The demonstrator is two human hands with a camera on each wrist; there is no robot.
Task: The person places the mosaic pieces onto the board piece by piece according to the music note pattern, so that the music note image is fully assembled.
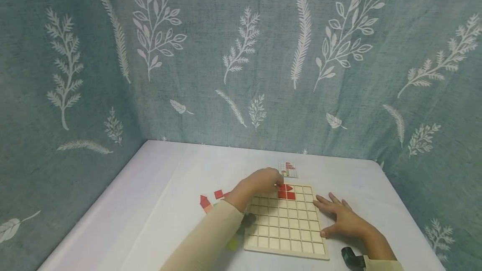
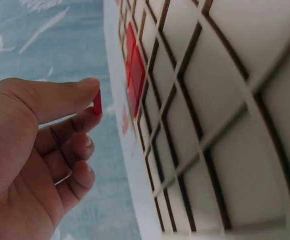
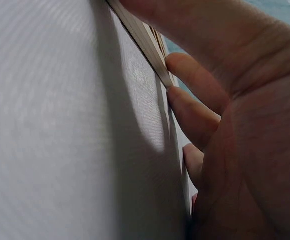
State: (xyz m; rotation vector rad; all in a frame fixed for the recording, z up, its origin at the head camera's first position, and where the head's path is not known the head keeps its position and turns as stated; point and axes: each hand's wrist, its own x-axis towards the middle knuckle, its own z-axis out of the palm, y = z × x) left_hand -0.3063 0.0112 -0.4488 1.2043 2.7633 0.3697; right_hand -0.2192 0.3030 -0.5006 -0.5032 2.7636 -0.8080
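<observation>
In the left wrist view my left hand (image 2: 40,130) pinches a small red tile (image 2: 97,101) between thumb and index finger, edge-on to that camera. The head view has this left hand (image 1: 264,180) over the far left part of a wooden grid board (image 1: 285,222). Red tiles (image 1: 291,195) sit in cells there, one of them a pointed red tile (image 1: 289,187). My right hand (image 1: 340,218) lies along the board's right edge with its fingers spread. Its thumb and fingertips touch the board's side (image 3: 146,45) in the right wrist view.
Behind the board lies a small printed picture card (image 1: 288,170) with a grid pattern. Left of the board are loose tiles: a red square (image 1: 219,194), a red pointed piece (image 1: 204,201), an orange one (image 1: 208,208) and a yellow-green one (image 1: 232,244). A patterned curtain (image 1: 241,74) surrounds the white table (image 1: 165,204).
</observation>
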